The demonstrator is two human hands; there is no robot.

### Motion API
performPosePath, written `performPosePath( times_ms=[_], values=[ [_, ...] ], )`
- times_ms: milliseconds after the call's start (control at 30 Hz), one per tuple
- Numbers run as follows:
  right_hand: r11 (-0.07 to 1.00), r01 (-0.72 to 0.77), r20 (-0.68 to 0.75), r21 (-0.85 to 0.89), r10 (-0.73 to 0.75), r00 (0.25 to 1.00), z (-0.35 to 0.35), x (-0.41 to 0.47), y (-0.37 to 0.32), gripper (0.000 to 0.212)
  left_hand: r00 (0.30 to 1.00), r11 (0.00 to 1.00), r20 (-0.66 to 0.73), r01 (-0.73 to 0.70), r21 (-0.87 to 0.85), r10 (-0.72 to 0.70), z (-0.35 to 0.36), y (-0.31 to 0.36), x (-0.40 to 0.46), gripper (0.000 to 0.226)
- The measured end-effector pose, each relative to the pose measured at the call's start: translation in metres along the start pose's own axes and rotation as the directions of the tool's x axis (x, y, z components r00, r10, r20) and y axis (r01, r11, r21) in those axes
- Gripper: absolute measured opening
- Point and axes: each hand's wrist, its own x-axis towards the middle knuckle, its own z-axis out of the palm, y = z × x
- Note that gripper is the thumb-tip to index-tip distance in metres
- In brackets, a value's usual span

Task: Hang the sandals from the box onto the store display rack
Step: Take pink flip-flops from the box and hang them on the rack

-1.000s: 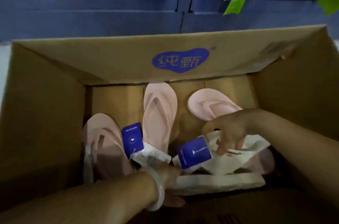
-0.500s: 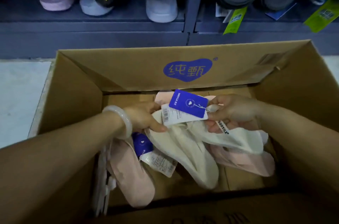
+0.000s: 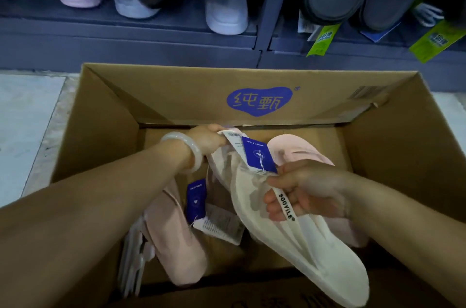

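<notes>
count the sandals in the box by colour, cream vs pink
Cream sandals: 2, a tagged pair held by the left hand and the right hand.
Pink sandals: 3, one at the box's near left, one at the far right, one mostly hidden under the cream pair.
Total: 5 sandals that show.

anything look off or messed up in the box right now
Nothing looks damaged. The pink sandals lie loose at odd angles in the cardboard box, tags splayed. The left hand pinches a white tag while the right hand grips the cream sandals by the strap.
</notes>
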Motion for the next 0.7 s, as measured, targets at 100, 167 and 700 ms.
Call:
performPosePath(
  times_ms=[100,167,700],
  values=[
    [1.000,0.002,0.065,0.012,-0.003,0.998,0.004,0.002,0.005,0.011,0.997,0.992,-0.053,0.043,-0.122,-0.050,0.003,-0.004,-0.003,0.008],
    [1.000,0.025,0.093,0.017,-0.027,0.995,0.007,0.002,0.005,0.016,0.989,0.963,-0.085,0.093,-0.253,-0.118,0.000,-0.003,-0.002,0.022],
    [0.940,0.044,0.277,0.339,-0.144,0.950,0.070,0.048,0.021,0.067,0.848,0.917,0.497,0.330,-0.225,-0.183,-0.047,0.023,-0.038,0.099]
  ],
)
